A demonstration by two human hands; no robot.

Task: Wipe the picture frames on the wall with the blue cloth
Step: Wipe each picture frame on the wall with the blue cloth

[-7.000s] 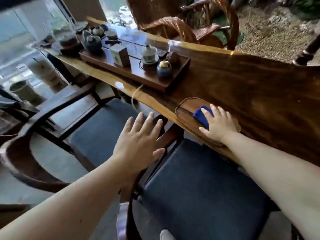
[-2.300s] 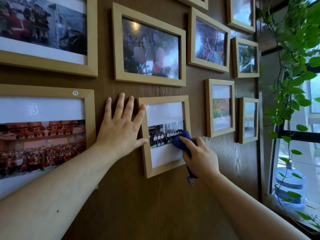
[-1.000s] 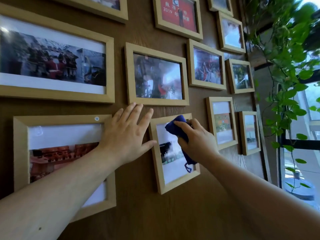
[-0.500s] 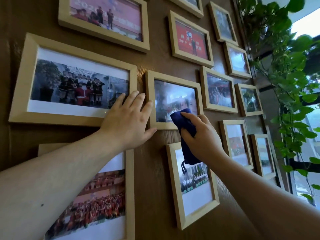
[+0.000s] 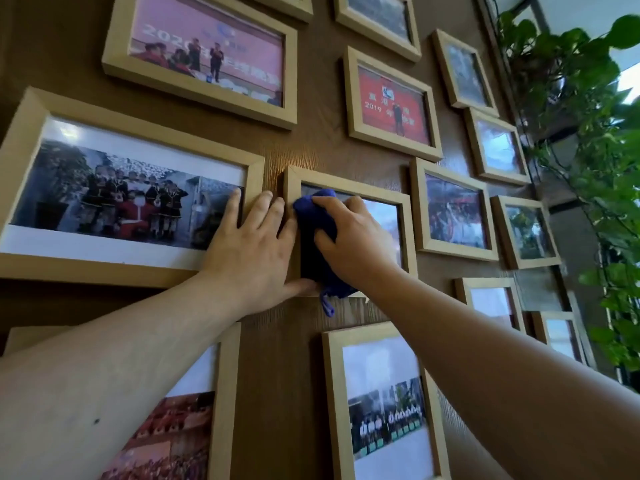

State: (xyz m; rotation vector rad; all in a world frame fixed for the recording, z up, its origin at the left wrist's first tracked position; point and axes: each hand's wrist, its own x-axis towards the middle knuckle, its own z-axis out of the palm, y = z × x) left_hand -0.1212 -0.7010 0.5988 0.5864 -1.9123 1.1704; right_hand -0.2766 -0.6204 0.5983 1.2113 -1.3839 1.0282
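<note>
Several light wooden picture frames hang on a brown wood-grain wall [image 5: 277, 375]. My right hand [image 5: 353, 237] presses the blue cloth [image 5: 317, 233] against the glass of the middle frame [image 5: 405, 206], at its left half. The cloth's loop dangles below the frame's bottom edge. My left hand [image 5: 252, 251] lies flat with fingers spread, over the gap between that frame and the wide frame [image 5: 20, 133] to its left, thumb under the middle frame's lower corner.
A red-photo frame [image 5: 351, 95] and a pink-photo frame [image 5: 110, 39] hang above. Another frame [image 5: 330, 393] hangs below my right arm. Smaller frames fill the right side. A leafy green vine [image 5: 588, 98] hangs by the window at the far right.
My right hand has carried the cloth from the middle frame's lower right to the upper left of its glass. My left hand stays braced beside the frame. The view has tilted upward.
</note>
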